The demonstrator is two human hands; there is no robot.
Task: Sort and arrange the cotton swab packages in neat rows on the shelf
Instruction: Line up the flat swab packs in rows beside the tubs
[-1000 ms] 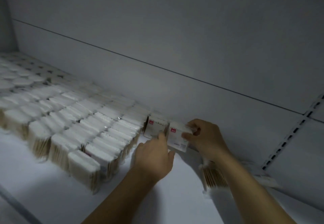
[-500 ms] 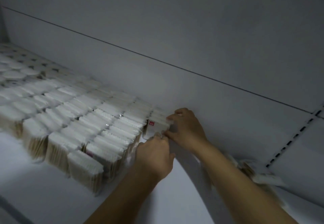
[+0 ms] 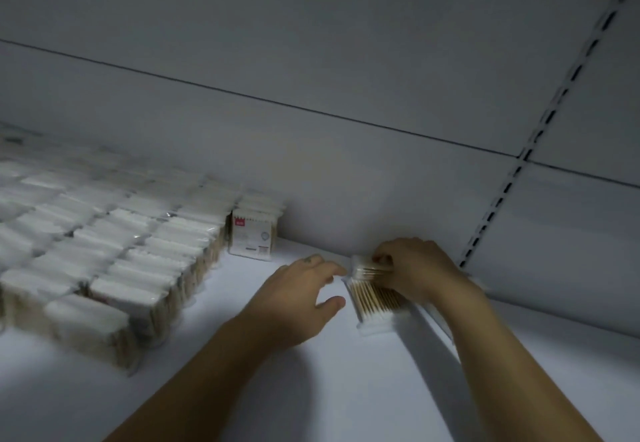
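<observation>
R hand fingers curled on top pack, near wall, atop 2nd pack lying flat on shelf. L hand fingers spread, empty, just beside. Packs: clear film, wood sticks, white cotton tips. Upright rows at left, blurred; labelled pack at far end.

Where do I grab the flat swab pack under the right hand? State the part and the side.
Probably its left long edge, from the left, with the left hand: fingers on top, thumb slid under. The pack lies flat on the shelf, sticks pointing at the wall; that edge is bare, while the right hand covers its far end, gripping a second pack.
</observation>
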